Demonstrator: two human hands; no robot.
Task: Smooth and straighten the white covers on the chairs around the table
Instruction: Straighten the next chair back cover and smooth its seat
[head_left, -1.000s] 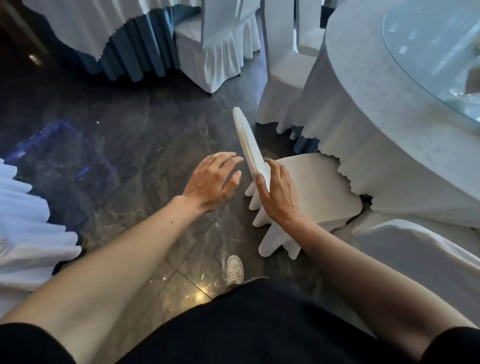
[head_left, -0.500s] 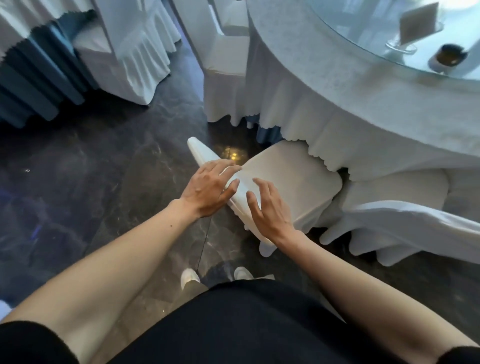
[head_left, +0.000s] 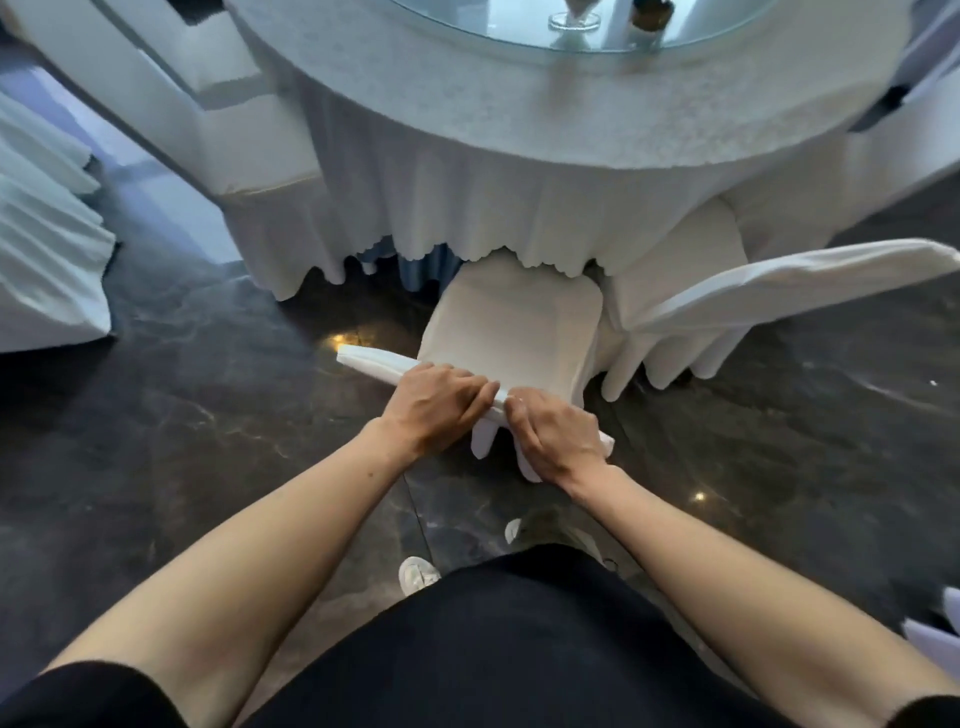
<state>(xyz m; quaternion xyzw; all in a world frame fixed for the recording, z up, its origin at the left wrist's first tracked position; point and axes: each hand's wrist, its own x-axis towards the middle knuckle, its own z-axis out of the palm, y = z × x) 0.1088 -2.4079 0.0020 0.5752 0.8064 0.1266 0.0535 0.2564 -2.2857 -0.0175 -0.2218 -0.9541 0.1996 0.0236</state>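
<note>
The head view looks down on two bare hands side by side on the top edge of a chair back, just below the middle of the frame. The left hand lies over that edge with its fingers curled down across the white cover, closed on the fabric-covered rim. The right hand sits just beside it, nearly touching it, its fingers bent and pinched onto the same rim; how much cloth each hand has gathered cannot be told. The chair back runs as a narrow white strip from centre left down towards the lower right, passing under both hands. Beyond it the covered seat fills the middle of the frame, its far edge tucked under the scalloped hem of the tablecloth. Pleats of the cover's skirt hang below the hands.

To the right of centre a second covered chair stands close beside the first, its back stretching to the right edge. A third covered chair stands at the upper left against the round counter, which carries a glass top along the upper edge. The floor is dark polished stone. White shoes show below the hands, above dark clothing at the bottom of the frame.
</note>
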